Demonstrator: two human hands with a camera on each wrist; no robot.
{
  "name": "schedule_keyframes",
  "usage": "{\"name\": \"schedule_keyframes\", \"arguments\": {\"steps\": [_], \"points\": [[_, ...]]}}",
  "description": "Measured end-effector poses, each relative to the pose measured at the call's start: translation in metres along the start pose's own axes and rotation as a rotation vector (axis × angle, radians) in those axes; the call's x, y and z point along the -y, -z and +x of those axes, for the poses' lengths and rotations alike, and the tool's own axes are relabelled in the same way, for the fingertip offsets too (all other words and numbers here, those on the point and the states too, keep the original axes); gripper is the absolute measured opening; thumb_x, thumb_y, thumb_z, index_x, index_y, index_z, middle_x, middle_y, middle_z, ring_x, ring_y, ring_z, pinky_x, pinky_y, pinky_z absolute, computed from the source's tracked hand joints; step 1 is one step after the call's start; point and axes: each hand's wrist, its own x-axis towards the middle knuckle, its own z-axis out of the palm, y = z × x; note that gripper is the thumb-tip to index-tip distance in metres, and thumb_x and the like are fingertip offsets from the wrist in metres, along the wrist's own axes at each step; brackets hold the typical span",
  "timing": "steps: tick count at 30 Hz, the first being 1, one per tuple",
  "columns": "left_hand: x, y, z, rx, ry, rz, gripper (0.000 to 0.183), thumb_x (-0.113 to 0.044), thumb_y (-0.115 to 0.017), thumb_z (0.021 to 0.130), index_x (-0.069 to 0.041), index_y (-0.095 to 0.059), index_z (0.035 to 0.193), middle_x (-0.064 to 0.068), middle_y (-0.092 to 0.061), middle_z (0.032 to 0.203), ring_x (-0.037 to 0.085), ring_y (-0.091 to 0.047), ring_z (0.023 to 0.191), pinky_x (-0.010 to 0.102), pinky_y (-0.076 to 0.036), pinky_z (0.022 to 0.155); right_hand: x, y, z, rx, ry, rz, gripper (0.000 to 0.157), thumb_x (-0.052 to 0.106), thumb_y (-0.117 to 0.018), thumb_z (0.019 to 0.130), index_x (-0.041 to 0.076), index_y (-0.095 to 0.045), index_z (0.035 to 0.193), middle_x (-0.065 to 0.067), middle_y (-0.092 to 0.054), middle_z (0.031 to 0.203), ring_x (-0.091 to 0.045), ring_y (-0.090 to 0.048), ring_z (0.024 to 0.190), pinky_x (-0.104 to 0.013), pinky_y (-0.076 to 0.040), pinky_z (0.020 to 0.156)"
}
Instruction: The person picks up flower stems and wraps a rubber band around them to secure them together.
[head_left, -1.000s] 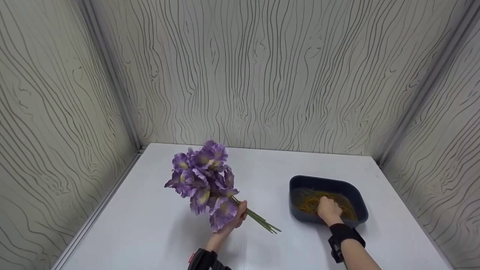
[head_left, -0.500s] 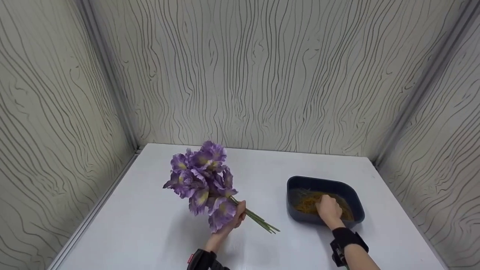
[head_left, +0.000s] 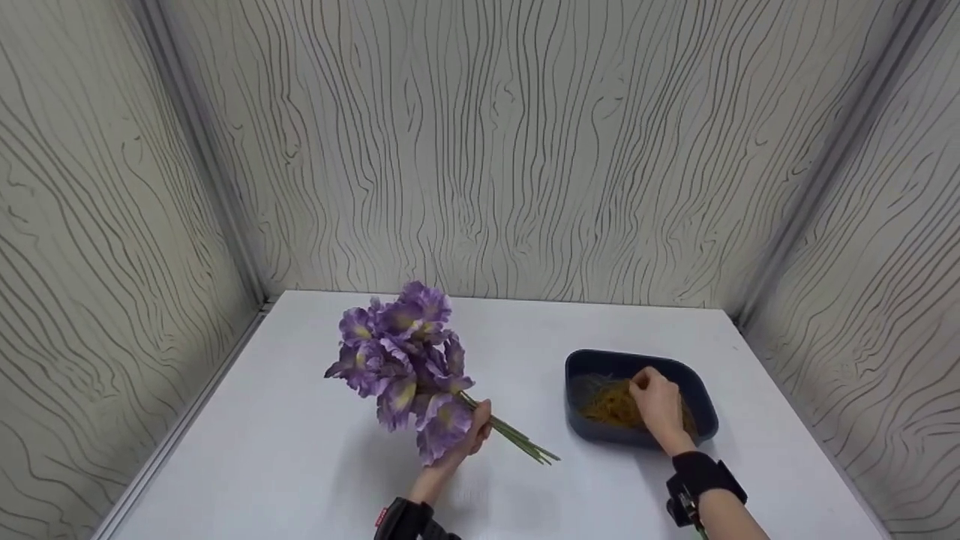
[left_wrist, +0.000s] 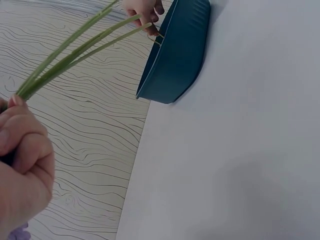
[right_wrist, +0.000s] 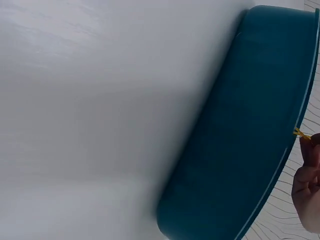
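Note:
My left hand [head_left: 475, 435] grips a bunch of purple artificial irises [head_left: 409, 367] by the stems. The blooms lean to the upper left; the green stem ends [head_left: 525, 444] stick out to the lower right. Over a dark blue bin [head_left: 600, 432], my right hand [head_left: 661, 409] has thumb and forefinger together at about rim height. It pinches a thin yellow rubber band [right_wrist: 301, 133], of which a small crossed piece shows at the rim in the right wrist view. A heap of yellow-brown rubber bands [head_left: 611, 409] lies in the bin, partly hidden by that hand.
The bin stands on the right part of a white table [head_left: 510, 337]. Pale, see-through strands [head_left: 596, 384] lie at the bin's left end. Wood-patterned panels [head_left: 480, 150] enclose the table at the back and both sides.
My right hand has risen from deep in the bin to about its rim, thumb and forefinger now pinched. The left hand and irises have hardly moved; the view has shifted slightly.

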Motion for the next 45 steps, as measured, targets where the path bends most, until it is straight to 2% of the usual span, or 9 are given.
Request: {"name": "schedule_keyframes", "arguments": {"steps": [8,14,18,22,26,33,36,41,45], "points": [[0.014,0.002,0.008,-0.032,0.048,0.004,0.047,-0.015,-0.043,0.095,0.019,-0.047,0.062,-0.003,-0.040,0.043,0.002,-0.031,0.033,0.015,-0.026,0.034,0.016,0.011,0.011,-0.117,0.112,0.100,0.006,-0.004,-0.062,0.081,-0.002,-0.057,0.082,-0.007,-0.057,0.070,-0.020,-0.052,0.059,-0.032,-0.039,0.052],[0.012,0.000,0.010,-0.017,0.059,-0.037,0.048,-0.015,-0.044,0.094,0.012,-0.046,0.055,-0.002,-0.039,0.043,0.002,-0.030,0.033,0.017,-0.024,0.034,0.026,0.024,0.016,-0.192,0.174,0.165,0.008,-0.004,-0.063,0.081,0.000,-0.057,0.084,-0.004,-0.054,0.070,-0.016,-0.047,0.058,-0.025,-0.035,0.052],[0.005,-0.001,0.007,-0.007,0.009,-0.016,0.047,-0.011,-0.041,0.095,0.021,-0.044,0.061,-0.001,-0.038,0.042,0.002,-0.029,0.032,0.016,-0.024,0.033,0.030,0.031,0.018,-0.237,0.211,0.215,0.007,-0.004,-0.062,0.081,0.000,-0.057,0.084,-0.003,-0.053,0.069,-0.014,-0.043,0.055,-0.022,-0.032,0.049],[0.003,-0.001,0.006,-0.008,-0.009,-0.019,0.047,-0.011,-0.040,0.096,0.022,-0.043,0.063,-0.001,-0.036,0.043,0.003,-0.028,0.033,0.016,-0.023,0.033,0.027,0.032,0.017,-0.180,0.236,0.193,0.006,-0.001,-0.064,0.082,0.000,-0.058,0.083,-0.002,-0.052,0.069,-0.014,-0.043,0.055,-0.023,-0.033,0.050],[0.013,0.000,0.009,-0.004,-0.027,-0.048,0.048,-0.015,-0.044,0.095,0.018,-0.045,0.060,-0.001,-0.038,0.043,0.004,-0.029,0.033,0.018,-0.024,0.033,0.019,0.032,0.013,-0.161,0.194,0.181,0.007,0.000,-0.065,0.081,0.000,-0.058,0.082,-0.002,-0.054,0.069,-0.013,-0.044,0.057,-0.023,-0.034,0.051],[0.031,0.001,0.014,0.024,-0.190,-0.071,0.049,-0.028,-0.046,0.093,-0.002,-0.047,0.051,-0.004,-0.039,0.041,0.004,-0.029,0.032,0.022,-0.021,0.028,0.014,0.034,0.009,-0.179,0.137,0.248,0.008,0.000,-0.065,0.081,0.002,-0.059,0.085,-0.003,-0.056,0.072,-0.014,-0.047,0.059,-0.020,-0.035,0.051],[0.026,0.000,0.013,0.036,-0.142,-0.086,0.051,-0.025,-0.044,0.094,0.006,-0.043,0.053,-0.004,-0.037,0.041,0.003,-0.029,0.032,0.020,-0.021,0.029,0.018,0.035,0.007,-0.165,0.158,0.258,0.007,0.000,-0.065,0.081,0.002,-0.059,0.084,-0.003,-0.057,0.072,-0.014,-0.047,0.059,-0.019,-0.035,0.052],[0.007,-0.004,0.008,0.017,0.030,-0.055,0.047,-0.012,-0.037,0.096,0.022,-0.039,0.063,-0.003,-0.033,0.040,0.001,-0.025,0.032,0.016,-0.021,0.034,0.026,0.038,0.004,-0.173,0.230,0.260,0.009,-0.001,-0.066,0.080,0.003,-0.060,0.084,0.000,-0.059,0.074,-0.012,-0.049,0.059,-0.016,-0.035,0.053],[-0.004,-0.006,0.006,-0.013,0.029,-0.032,0.045,-0.009,-0.035,0.096,0.024,-0.037,0.065,-0.003,-0.030,0.039,0.000,-0.024,0.032,0.015,-0.021,0.033,0.037,0.041,0.003,-0.170,0.282,0.270,0.009,-0.001,-0.067,0.079,0.004,-0.060,0.084,0.002,-0.058,0.073,-0.011,-0.049,0.058,-0.015,-0.035,0.052]]}}
